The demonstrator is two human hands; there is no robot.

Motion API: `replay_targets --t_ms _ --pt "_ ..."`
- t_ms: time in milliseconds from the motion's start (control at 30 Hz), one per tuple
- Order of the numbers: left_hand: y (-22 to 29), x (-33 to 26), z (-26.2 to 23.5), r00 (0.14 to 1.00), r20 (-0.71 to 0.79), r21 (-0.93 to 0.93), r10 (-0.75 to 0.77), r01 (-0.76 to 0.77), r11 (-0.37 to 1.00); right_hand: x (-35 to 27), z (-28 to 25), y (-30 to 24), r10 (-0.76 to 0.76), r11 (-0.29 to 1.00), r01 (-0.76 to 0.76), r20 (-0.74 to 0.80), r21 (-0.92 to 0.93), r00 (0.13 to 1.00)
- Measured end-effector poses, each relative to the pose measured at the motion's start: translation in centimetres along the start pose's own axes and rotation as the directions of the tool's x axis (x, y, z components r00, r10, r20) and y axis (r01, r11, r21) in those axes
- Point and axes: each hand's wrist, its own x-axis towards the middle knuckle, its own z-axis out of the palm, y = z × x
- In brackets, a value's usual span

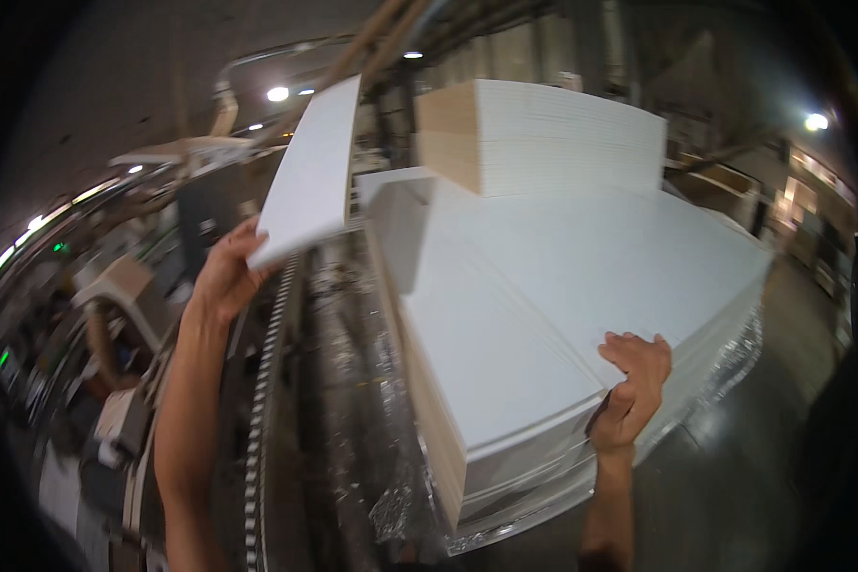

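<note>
At the upper left my left hand (231, 267) grips the near lower corner of a white board (316, 167), which is held up and tilted in the air. My right hand (636, 377) rests at the near edge of a large stack of white panels (629, 257), fingers stretched out over the top and thumb lower at the side. A narrower row of white panels (496, 353) lies along the left part of the same stack. Behind them a taller block of stacked white boards (572, 138) rises, its left side light brown.
Clear plastic wrap (734, 357) hangs around the stack's base. Left of it runs a roller conveyor with a striped edge (262, 419). Machinery with a bent hose (105, 343) stands farther left. A grey floor (705, 477) lies at the right.
</note>
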Motion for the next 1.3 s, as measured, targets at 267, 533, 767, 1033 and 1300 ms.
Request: replay_targets --t_ms 267,533,767,1033,1300 --pt "1.9 -37.0 0.0 0.534 -0.810 0.496 0.242 0.404 0.769 -6.5 -4.5 -15.9 -0.047 0.672 -0.138 0.229 0.727 0.972" --pt "-4.1 -76.3 14.3 -0.049 -0.973 0.022 0.227 0.954 0.299 -28.0 -1.4 -33.0 -0.313 -0.227 -0.970 0.950 -0.091 -0.016" --pt "-5.8 -95.6 24.1 -0.300 -0.930 -0.267 0.215 0.949 0.169 -39.6 -8.8 -48.7 -0.505 0.051 -0.870 0.739 -0.490 -0.446" --pt "-3.6 -108.7 19.1 -0.290 -0.925 -0.262 0.246 0.955 0.140 -44.7 -11.4 -63.1 -0.444 0.195 -0.817 0.694 -0.542 -0.567" --pt "-0.2 -110.6 9.4 -0.032 -0.875 0.069 0.483 0.979 0.191 -47.2 -4.3 -70.0 -0.357 0.214 -0.798 0.716 -0.563 -0.600"
